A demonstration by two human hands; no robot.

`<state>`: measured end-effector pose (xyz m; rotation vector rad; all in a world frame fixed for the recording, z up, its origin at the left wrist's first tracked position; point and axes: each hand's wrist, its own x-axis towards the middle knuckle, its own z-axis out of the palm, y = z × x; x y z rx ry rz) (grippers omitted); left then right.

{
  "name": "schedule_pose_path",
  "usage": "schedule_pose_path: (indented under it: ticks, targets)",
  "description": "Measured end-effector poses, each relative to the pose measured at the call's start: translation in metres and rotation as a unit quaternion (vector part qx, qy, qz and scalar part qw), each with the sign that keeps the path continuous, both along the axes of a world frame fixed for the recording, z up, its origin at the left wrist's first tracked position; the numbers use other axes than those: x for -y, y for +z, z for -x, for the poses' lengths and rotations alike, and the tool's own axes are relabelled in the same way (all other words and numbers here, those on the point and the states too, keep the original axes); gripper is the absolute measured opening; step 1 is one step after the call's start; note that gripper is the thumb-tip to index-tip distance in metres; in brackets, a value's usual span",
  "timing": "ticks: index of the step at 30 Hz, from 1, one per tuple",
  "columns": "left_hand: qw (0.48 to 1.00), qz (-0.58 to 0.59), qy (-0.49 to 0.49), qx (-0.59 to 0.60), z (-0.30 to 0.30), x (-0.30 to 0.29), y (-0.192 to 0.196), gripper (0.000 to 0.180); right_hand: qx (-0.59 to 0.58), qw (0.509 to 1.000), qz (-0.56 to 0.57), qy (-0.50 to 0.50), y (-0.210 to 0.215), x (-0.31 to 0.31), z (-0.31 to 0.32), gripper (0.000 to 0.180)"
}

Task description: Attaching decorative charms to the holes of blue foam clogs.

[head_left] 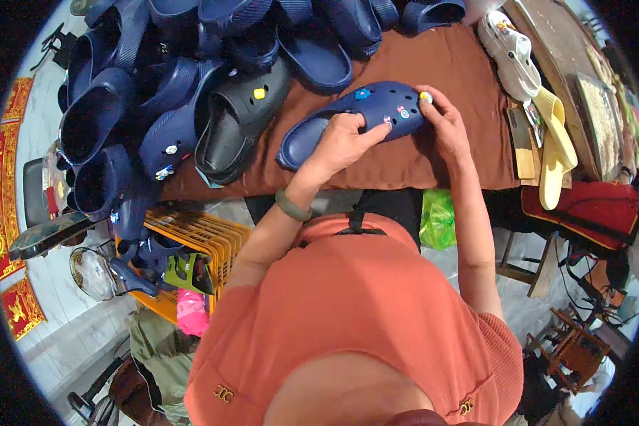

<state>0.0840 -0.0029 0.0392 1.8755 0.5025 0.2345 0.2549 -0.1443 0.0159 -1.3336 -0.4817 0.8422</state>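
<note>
A navy clog (312,135) with round holes lies slantwise on the brown cloth, its toe toward the right. My left hand (342,142) grips its upper near the opening, fingers reaching inside and thumb on top beside a small charm. At the toe, my right hand (445,122) pinches a small yellow and white charm (425,97) between thumb and forefinger. A blue charm (363,93) and a swirl-shaped charm (404,113) also sit on the clog's upper. Left of it rests a black clog (224,135) with a yellow charm (259,93).
Many navy clogs (99,106) are piled at the left and back of the brown cloth (433,60). A white clog (508,53) and a pale yellow slipper (559,142) lie at the right. Below left stands an orange crate (220,238); a green bag (438,220) hangs near the front edge.
</note>
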Motion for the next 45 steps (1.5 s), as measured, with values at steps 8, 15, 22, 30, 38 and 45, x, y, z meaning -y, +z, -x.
schedule_pose_path:
  ticks: [8,15,22,30,38,45]
  targets:
    - [1.000,0.014,-0.017,-0.001,0.001,-0.003,-0.004,0.029,0.016,0.993,0.029,-0.113,0.004,0.004,0.002,0.031]
    - [0.998,0.038,0.013,0.039,-0.002,0.000,-0.005,0.038,0.051,0.992,0.019,-0.112,0.009,0.002,-0.001,0.032]
    - [0.999,0.045,0.003,0.016,-0.002,-0.001,-0.007,0.037,0.037,0.989,0.019,-0.142,0.013,0.009,0.007,0.026]
    - [0.999,0.026,-0.005,0.047,-0.001,-0.003,-0.008,0.036,0.463,0.864,-0.130,-0.148,0.020,0.032,0.033,0.026]
    - [0.998,0.025,-0.021,0.045,-0.002,-0.004,-0.001,0.037,0.653,0.735,-0.120,-0.136,0.034,0.041,0.038,0.026]
    - [0.996,0.052,0.006,0.067,-0.002,-0.001,-0.011,0.040,0.591,0.799,0.008,-0.110,0.043,0.037,0.025,0.020]
